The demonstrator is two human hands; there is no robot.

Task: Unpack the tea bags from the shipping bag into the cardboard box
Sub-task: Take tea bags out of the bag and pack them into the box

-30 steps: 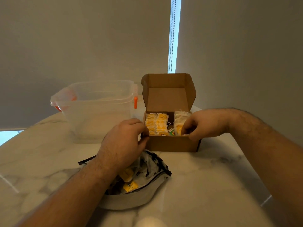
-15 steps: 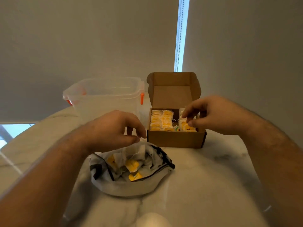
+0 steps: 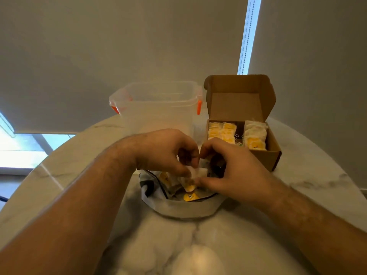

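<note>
Item: tea bag [image 3: 198, 172] — white, held just above the open mouth of the shipping bag [image 3: 184, 207], long axis running left to right. Left hand [image 3: 168, 153] pinches one end; right hand [image 3: 234, 171] curls round the other. More yellow-tagged bags [image 3: 190, 197] remain inside.

Destination: cardboard box [image 3: 273, 155], beyond and to the right, nearer the right hand — lid upright, two rows packed [image 3: 222, 132].

Adjacent: clear plastic container [image 3: 158, 112], left of the box, off the likely path. All rest on the marble surface [image 3: 297, 195].
</note>
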